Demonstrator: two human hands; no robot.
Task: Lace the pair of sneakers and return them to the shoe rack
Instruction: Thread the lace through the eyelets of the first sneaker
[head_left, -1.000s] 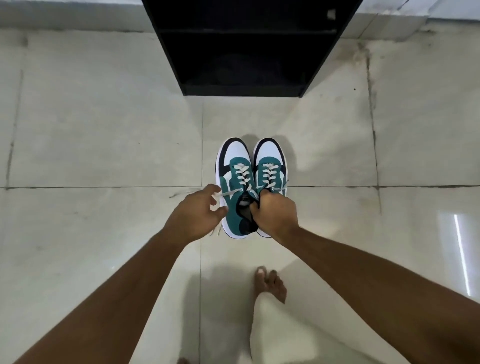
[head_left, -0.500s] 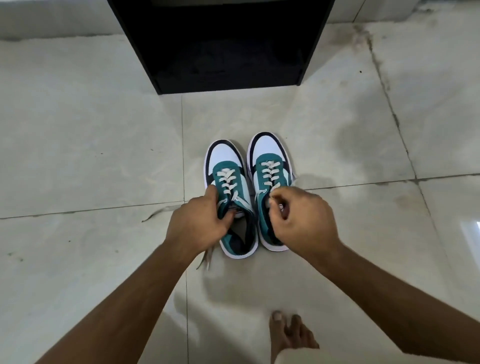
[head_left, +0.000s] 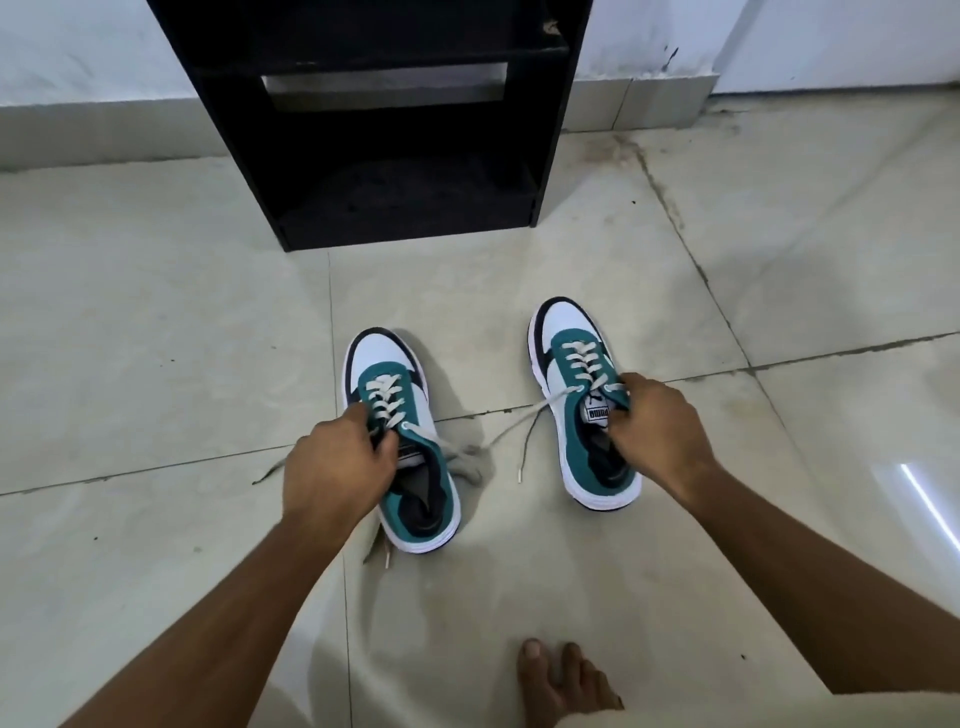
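Observation:
Two teal, white and black sneakers are held above the tiled floor, toes pointing away from me. My left hand (head_left: 335, 467) grips the left sneaker (head_left: 402, 452) at its tongue and left collar. My right hand (head_left: 657, 426) grips the right sneaker (head_left: 582, 405) at its tongue and right collar. Both have white laces threaded through the eyelets, with loose untied ends (head_left: 519, 431) hanging between the shoes. The black shoe rack (head_left: 374, 119) stands against the wall straight ahead, its lower shelf dark and bare.
Pale tiled floor (head_left: 156, 338) spreads all around. A white wall with a grey skirting (head_left: 675, 98) runs behind the rack. My bare foot (head_left: 561, 680) rests on the floor at the bottom edge.
The sneakers were side by side and touching; now each hand holds one and they are spread apart. The view has tilted up, showing more of the rack.

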